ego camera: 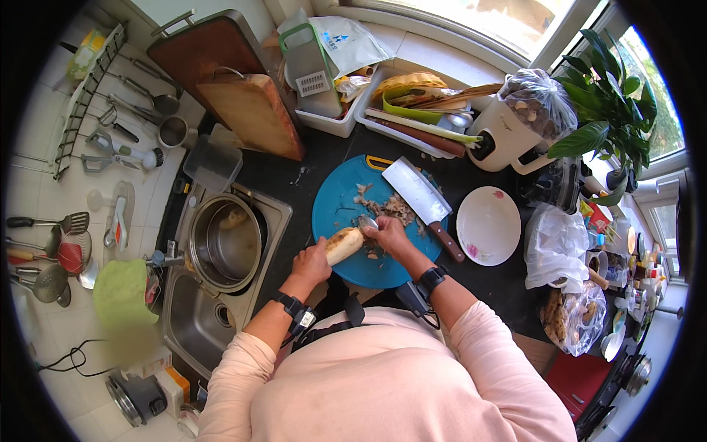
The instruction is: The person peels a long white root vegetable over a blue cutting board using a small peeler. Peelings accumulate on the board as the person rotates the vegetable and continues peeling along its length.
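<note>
My left hand (pixel 311 262) grips the near end of a pale, brown-spotted root vegetable (pixel 343 246). At its far end, my right hand (pixel 388 236) holds a small metal tool (pixel 367 222), mostly hidden by the fingers; its exact kind cannot be told. Both are over a round blue cutting board (pixel 337 193). Brownish peelings (pixel 395 209) lie heaped on the board just beyond the right hand. A cleaver (pixel 417 189) rests across the board's right side, its wooden handle pointing toward me and over the edge.
A white floral plate (pixel 488 226) lies right of the board. At left, a metal pot (pixel 225 243) stands in one basin of the steel sink (pixel 190 326). Behind are upright wooden boards (pixel 248 116), a utensil tray (pixel 362 119) and a beige appliance (pixel 505 132). Plastic bags (pixel 557 243) lie right.
</note>
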